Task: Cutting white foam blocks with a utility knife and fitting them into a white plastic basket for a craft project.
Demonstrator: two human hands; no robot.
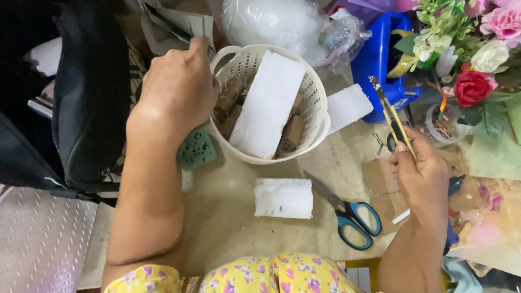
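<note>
My left hand (176, 89) reaches over the left rim of a white plastic basket (320, 116), its fingers curled down inside and hidden; whether it grips anything I cannot tell. The basket holds a long white foam slab (268, 103) and several brown cardboard rolls (293, 133). My right hand (420, 173) is closed around a slim yellow-handled utility knife (393, 119) with its blade pointing up and away. A smaller white foam block (283, 198) lies on the table between my arms. Blue-handled scissors (347, 211) lie just right of that block.
A green floral foam piece (196, 149) sits left of the basket. A black bag (89, 97) stands at the far left. A blue plastic caddy (380, 59), another foam piece (347, 106), artificial flowers (477, 49) and cardboard scraps (382, 190) crowd the right side.
</note>
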